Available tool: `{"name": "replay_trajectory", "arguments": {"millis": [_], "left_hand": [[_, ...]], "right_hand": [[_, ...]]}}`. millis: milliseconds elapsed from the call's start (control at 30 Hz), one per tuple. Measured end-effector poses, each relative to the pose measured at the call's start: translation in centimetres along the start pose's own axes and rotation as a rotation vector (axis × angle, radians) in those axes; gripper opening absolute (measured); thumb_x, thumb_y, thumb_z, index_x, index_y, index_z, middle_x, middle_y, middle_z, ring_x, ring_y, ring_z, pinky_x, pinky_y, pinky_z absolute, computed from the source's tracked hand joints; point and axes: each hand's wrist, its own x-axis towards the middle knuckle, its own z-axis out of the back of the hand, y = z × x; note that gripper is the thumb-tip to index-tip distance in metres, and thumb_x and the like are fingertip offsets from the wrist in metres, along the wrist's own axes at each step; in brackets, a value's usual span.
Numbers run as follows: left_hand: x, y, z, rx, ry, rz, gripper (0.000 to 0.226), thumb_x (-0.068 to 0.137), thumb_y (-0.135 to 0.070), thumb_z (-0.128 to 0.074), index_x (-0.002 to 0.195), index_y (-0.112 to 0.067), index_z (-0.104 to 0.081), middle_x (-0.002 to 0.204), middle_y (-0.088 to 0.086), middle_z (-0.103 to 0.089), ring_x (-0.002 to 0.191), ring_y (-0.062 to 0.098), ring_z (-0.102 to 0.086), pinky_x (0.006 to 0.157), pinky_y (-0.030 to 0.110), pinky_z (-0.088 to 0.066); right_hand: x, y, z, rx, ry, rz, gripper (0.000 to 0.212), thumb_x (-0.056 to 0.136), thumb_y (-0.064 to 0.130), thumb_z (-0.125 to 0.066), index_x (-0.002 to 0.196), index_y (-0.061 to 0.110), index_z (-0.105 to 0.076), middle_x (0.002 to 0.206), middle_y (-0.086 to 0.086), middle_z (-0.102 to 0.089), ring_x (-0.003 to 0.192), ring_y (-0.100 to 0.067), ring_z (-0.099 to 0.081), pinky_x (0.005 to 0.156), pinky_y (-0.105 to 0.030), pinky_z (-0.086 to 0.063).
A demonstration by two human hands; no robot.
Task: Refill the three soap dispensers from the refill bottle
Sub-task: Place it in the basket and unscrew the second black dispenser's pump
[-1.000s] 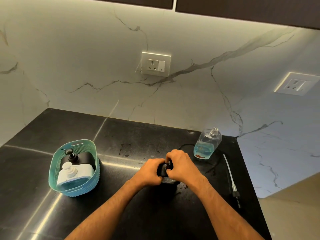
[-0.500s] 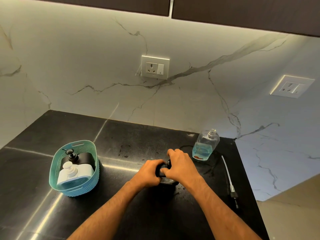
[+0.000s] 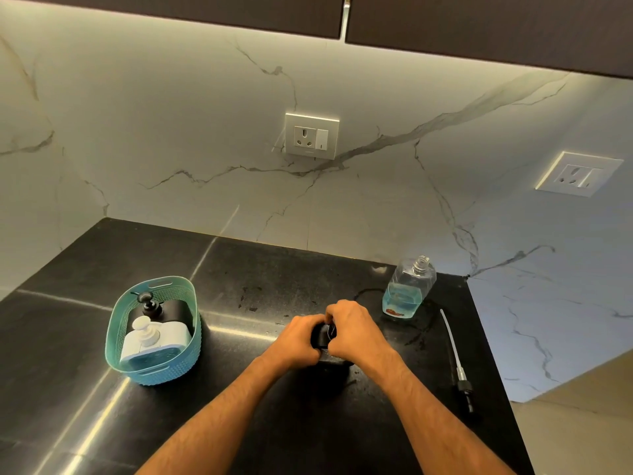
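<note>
A black soap dispenser stands on the dark counter at the centre, mostly hidden by both hands. My left hand grips its body from the left. My right hand curls over its top, where the pump head sits. The clear refill bottle, uncapped and holding a little blue liquid, stands behind and to the right. Its pump with a long white tube lies flat on the counter at the right. A black dispenser and a white dispenser sit inside a teal basket at the left.
The black counter ends at a marble wall behind and drops off along its right edge near the pump tube. Wet spots mark the counter around the refill bottle. Two wall sockets sit above the counter.
Both hands stay on the black dispenser with only slight shifts of the fingers. The view has tilted a little; nothing else moved.
</note>
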Motion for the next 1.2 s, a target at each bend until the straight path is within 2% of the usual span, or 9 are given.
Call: {"name": "replay_trajectory", "arguments": {"millis": [133,267,400,467,533,700,833,1033,1200], "left_hand": [[0.1,0.0,0.0,0.002,-0.009,-0.016,0.044,0.07,-0.007,-0.068,0.112,-0.021,-0.068,0.1,-0.007,-0.073,0.091,0.008,-0.068,0.082,0.04,-0.059],[0.0,-0.2,0.1,0.01,0.0,-0.011,0.049,0.072,-0.007,-0.074,0.118,-0.022,-0.068,0.107,-0.006,-0.074,0.097,0.009,-0.068,0.087,0.035,-0.059],[-0.1,-0.1,0.0,-0.011,-0.001,-0.011,0.049,0.07,-0.009,-0.073,0.116,-0.023,-0.067,0.103,-0.01,-0.073,0.095,0.006,-0.069,0.085,0.036,-0.06],[-0.1,-0.2,0.1,-0.001,-0.009,-0.015,0.049,0.07,-0.008,-0.071,0.116,-0.023,-0.067,0.104,-0.01,-0.073,0.094,0.007,-0.068,0.085,0.036,-0.06],[-0.2,-0.4,0.2,0.011,-0.007,-0.015,0.05,0.072,-0.007,-0.072,0.118,-0.024,-0.068,0.106,-0.008,-0.073,0.096,0.007,-0.068,0.086,0.031,-0.059],[-0.1,-0.3,0.3,0.043,0.018,-0.02,0.049,0.071,-0.008,-0.07,0.117,-0.024,-0.065,0.108,-0.006,-0.071,0.095,0.01,-0.066,0.083,0.031,-0.056],[-0.2,-0.4,0.4,0.093,0.027,-0.026,0.051,0.072,-0.014,-0.072,0.121,-0.021,-0.063,0.113,-0.004,-0.069,0.1,0.012,-0.064,0.088,0.029,-0.055],[-0.3,-0.2,0.5,0.115,-0.012,-0.009,0.054,0.07,-0.019,-0.074,0.123,-0.022,-0.065,0.113,-0.005,-0.072,0.101,0.012,-0.067,0.089,0.03,-0.057],[-0.5,-0.4,0.3,0.106,-0.068,0.02,0.057,0.069,-0.029,-0.081,0.123,-0.023,-0.067,0.111,-0.006,-0.074,0.095,0.009,-0.068,0.084,0.027,-0.058]], "right_hand": [[-0.1,0.3,-0.1,-0.043,-0.048,-0.014,0.032,0.076,0.033,-0.075,0.1,0.016,-0.062,0.102,-0.004,-0.06,0.095,-0.023,-0.061,0.075,-0.033,-0.054],[-0.1,0.3,0.0,-0.07,-0.012,-0.026,0.025,0.079,0.02,-0.073,0.101,0.014,-0.065,0.103,-0.006,-0.063,0.095,-0.025,-0.065,0.076,-0.034,-0.057],[0.0,0.4,-0.1,-0.055,0.017,-0.003,0.04,0.074,0.03,-0.077,0.11,0.021,-0.06,0.107,-0.001,-0.056,0.097,-0.02,-0.058,0.081,-0.034,-0.056],[0.1,0.4,-0.1,-0.079,-0.014,-0.01,0.033,0.078,0.031,-0.074,0.105,0.019,-0.062,0.104,-0.003,-0.06,0.094,-0.021,-0.062,0.078,-0.035,-0.057],[0.2,0.6,-0.1,-0.081,-0.021,-0.009,0.021,0.08,0.022,-0.073,0.099,0.016,-0.067,0.098,-0.004,-0.066,0.089,-0.022,-0.066,0.076,-0.035,-0.059],[0.1,0.4,0.5,-0.037,-0.047,-0.006,0.013,0.074,0.015,-0.071,0.086,0.015,-0.069,0.087,-0.005,-0.067,0.08,-0.023,-0.067,0.065,-0.033,-0.056],[-0.1,0.1,1.4,-0.018,-0.092,0.003,0.014,0.072,0.021,-0.071,0.085,0.018,-0.068,0.088,-0.002,-0.065,0.079,-0.02,-0.064,0.07,-0.037,-0.059],[-1.3,-1.0,3.1,0.038,-0.15,-0.015,0.021,0.067,0.029,-0.071,0.084,0.019,-0.065,0.078,0.002,-0.065,0.071,-0.014,-0.062,0.064,-0.034,-0.059],[-2.5,-2.0,5.5,0.077,-0.19,-0.034,0.02,0.075,0.025,-0.076,0.096,0.024,-0.075,0.088,0.005,-0.072,0.079,-0.01,-0.067,0.075,-0.03,-0.061]]}}
